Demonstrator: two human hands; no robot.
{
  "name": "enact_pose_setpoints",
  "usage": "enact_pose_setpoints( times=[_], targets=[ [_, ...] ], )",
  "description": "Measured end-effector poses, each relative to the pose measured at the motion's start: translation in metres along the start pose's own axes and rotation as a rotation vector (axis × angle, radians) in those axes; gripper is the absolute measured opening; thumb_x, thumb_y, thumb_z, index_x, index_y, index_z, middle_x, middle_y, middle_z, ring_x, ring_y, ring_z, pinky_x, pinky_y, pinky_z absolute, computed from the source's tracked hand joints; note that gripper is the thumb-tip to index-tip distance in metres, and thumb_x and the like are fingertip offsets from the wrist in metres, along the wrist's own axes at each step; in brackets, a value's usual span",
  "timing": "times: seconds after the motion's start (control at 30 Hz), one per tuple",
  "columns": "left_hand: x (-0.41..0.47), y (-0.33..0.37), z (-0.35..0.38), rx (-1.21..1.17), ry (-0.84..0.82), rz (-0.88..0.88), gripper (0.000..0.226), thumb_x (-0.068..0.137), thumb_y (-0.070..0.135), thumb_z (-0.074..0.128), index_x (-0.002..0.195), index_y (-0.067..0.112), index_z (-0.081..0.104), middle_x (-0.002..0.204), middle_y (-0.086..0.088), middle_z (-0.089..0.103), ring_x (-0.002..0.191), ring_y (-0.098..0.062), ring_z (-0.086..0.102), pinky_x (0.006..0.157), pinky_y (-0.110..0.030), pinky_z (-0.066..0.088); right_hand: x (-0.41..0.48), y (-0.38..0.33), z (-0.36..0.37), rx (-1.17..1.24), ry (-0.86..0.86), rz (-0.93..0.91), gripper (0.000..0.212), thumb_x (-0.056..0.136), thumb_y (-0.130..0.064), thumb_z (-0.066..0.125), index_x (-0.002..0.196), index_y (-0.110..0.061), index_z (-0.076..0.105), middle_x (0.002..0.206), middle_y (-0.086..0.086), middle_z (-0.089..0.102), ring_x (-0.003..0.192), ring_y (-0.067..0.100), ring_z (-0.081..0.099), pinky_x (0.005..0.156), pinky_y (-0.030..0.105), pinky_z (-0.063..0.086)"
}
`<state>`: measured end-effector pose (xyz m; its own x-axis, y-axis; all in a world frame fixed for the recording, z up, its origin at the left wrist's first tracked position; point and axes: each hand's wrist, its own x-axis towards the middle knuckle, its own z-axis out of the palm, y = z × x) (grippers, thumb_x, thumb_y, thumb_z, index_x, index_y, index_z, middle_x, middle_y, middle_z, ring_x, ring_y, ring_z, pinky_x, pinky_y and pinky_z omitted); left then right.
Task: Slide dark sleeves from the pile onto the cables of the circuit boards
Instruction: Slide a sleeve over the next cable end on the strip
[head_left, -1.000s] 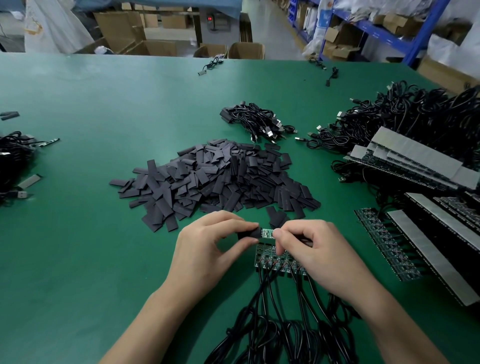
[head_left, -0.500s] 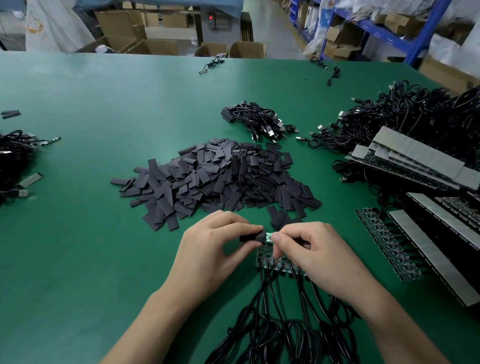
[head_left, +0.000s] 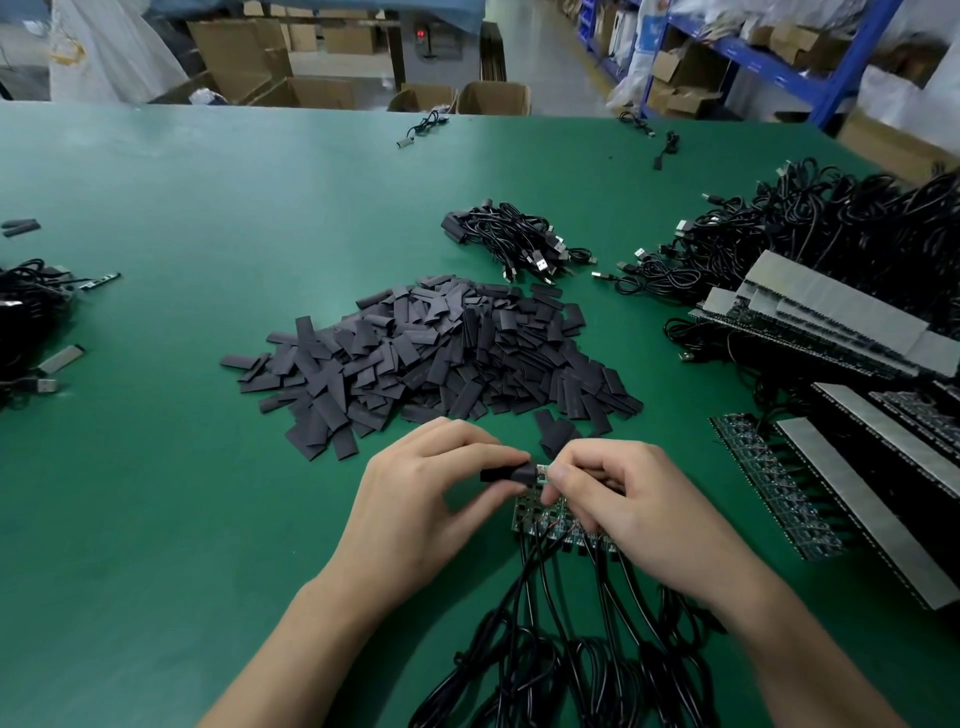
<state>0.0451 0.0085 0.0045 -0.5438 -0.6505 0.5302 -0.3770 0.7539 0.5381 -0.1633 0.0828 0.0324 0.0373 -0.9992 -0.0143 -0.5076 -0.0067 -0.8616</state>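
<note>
Since a second ago: little change in place, both hands still low centre of the frame, just below the pile (head_left: 431, 358) of dark sleeves. Sleeve (head_left: 511, 474) now drawn a shade closer over the small green board end (head_left: 542, 472), less green showing between the two thumbs than before. Probably mid-threading, with the sleeve started but not yet pushed home onto the cable.

Left hand (head_left: 421, 512): grip closed, thumb and forefinger pinching the sleeve near its right end, the left end poking out free. Right hand (head_left: 631, 506): grip closed too, fingertips clamped on the little board and its lead, steadying it against the sleeve mouth. Just beneath the hands, lying on the green counter (head_left: 156, 519), a strip of circuit boards (head_left: 545, 522) with black cables (head_left: 561, 649) trailing toward the bottom edge. More board strips (head_left: 810, 338) stacked at the right of the frame, bundled cables (head_left: 514, 241) above the pile.
</note>
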Motion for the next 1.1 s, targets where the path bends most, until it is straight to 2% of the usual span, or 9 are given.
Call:
enact_pose_setpoints(
  times=[0.1, 0.17, 0.33, 0.47, 0.6, 0.67, 0.8, 1.0, 1.1],
  targets=[
    [-0.0005, 0.0001, 0.0005, -0.006, 0.005, 0.005, 0.023, 0.093, 0.039, 0.073, 0.107, 0.022, 0.08, 0.098, 0.013, 0.07, 0.091, -0.006, 0.066, 0.079, -0.031, 0.055, 0.001, 0.0038, -0.0006, 0.001, -0.019, 0.014, 0.027, 0.102, -0.038, 0.056, 0.081, -0.03, 0.071, 0.056, -0.012, 0.048, 0.054, 0.007, 0.041, 0.054, 0.022, 0.032],
    [-0.0008, -0.0001, 0.0008, -0.01, 0.013, 0.013, 0.022, 0.093, 0.037, 0.074, 0.107, 0.022, 0.08, 0.098, 0.013, 0.07, 0.09, -0.005, 0.065, 0.079, -0.029, 0.055, 0.0015, 0.0043, -0.0013, 0.001, -0.025, 0.019, 0.026, 0.103, -0.036, 0.058, 0.082, -0.03, 0.072, 0.058, -0.014, 0.052, 0.055, 0.003, 0.043, 0.056, 0.017, 0.034],
    [-0.0011, -0.0016, 0.0026, 0.018, 0.023, 0.076, 0.018, 0.093, 0.033, 0.077, 0.106, 0.021, 0.08, 0.097, 0.011, 0.07, 0.088, -0.006, 0.064, 0.078, -0.027, 0.054, 0.0017, 0.0021, -0.0017, -0.005, -0.036, 0.034, 0.024, 0.103, -0.032, 0.062, 0.082, -0.031, 0.073, 0.07, -0.014, 0.067, 0.065, -0.004, 0.058, 0.066, 0.01, 0.042],
    [-0.0011, -0.0028, 0.0043, 0.036, 0.03, 0.134, 0.019, 0.093, 0.033, 0.078, 0.106, 0.019, 0.08, 0.096, 0.009, 0.07, 0.086, -0.009, 0.064, 0.075, -0.029, 0.054, 0.0015, 0.0002, 0.0006, -0.021, -0.033, 0.043, 0.023, 0.103, -0.032, 0.061, 0.083, -0.036, 0.073, 0.08, -0.013, 0.074, 0.076, -0.003, 0.066, 0.07, 0.011, 0.044],
    [-0.0008, -0.004, 0.0036, -0.004, 0.05, 0.083, 0.02, 0.094, 0.034, 0.076, 0.108, 0.02, 0.079, 0.098, 0.011, 0.07, 0.09, -0.007, 0.065, 0.077, -0.03, 0.055, 0.0024, 0.0016, -0.0005, 0.048, -0.033, 0.031, 0.023, 0.102, -0.038, 0.059, 0.084, -0.031, 0.072, 0.066, -0.017, 0.062, 0.062, -0.001, 0.053, 0.063, 0.021, 0.04],
    [-0.0008, -0.0042, 0.0033, -0.014, 0.057, 0.063, 0.021, 0.093, 0.034, 0.076, 0.108, 0.02, 0.079, 0.098, 0.011, 0.07, 0.091, -0.008, 0.066, 0.077, -0.032, 0.055, 0.0025, 0.0025, -0.0023, 0.073, -0.031, 0.032, 0.022, 0.096, -0.041, 0.057, 0.083, -0.031, 0.072, 0.06, -0.017, 0.055, 0.058, 0.0, 0.047, 0.061, 0.02, 0.037],
    [-0.0012, -0.0038, 0.0028, -0.022, 0.054, 0.058, 0.022, 0.093, 0.034, 0.075, 0.109, 0.02, 0.08, 0.098, 0.01, 0.07, 0.09, -0.009, 0.066, 0.077, -0.032, 0.055, 0.0033, 0.0045, -0.0022, 0.07, -0.036, 0.019, 0.02, 0.096, -0.033, 0.06, 0.082, -0.027, 0.072, 0.06, -0.019, 0.057, 0.054, -0.003, 0.048, 0.057, 0.01, 0.036],
    [-0.0011, -0.0041, 0.0032, -0.023, 0.046, 0.07, 0.022, 0.094, 0.035, 0.074, 0.108, 0.019, 0.08, 0.098, 0.01, 0.07, 0.091, -0.007, 0.066, 0.078, -0.031, 0.056, 0.004, 0.0076, -0.0013, 0.063, -0.057, 0.03, 0.029, 0.088, -0.053, 0.054, 0.085, -0.03, 0.072, 0.062, -0.012, 0.054, 0.055, 0.001, 0.04, 0.056, 0.018, 0.033],
    [-0.0013, -0.0046, 0.004, -0.028, 0.048, 0.068, 0.021, 0.094, 0.034, 0.075, 0.108, 0.019, 0.08, 0.099, 0.011, 0.07, 0.091, -0.007, 0.066, 0.078, -0.031, 0.056, 0.0037, 0.0082, -0.0008, 0.069, -0.058, 0.036, 0.031, 0.087, -0.056, 0.053, 0.086, -0.031, 0.072, 0.063, -0.011, 0.055, 0.056, 0.002, 0.04, 0.057, 0.021, 0.033]
  ],
)
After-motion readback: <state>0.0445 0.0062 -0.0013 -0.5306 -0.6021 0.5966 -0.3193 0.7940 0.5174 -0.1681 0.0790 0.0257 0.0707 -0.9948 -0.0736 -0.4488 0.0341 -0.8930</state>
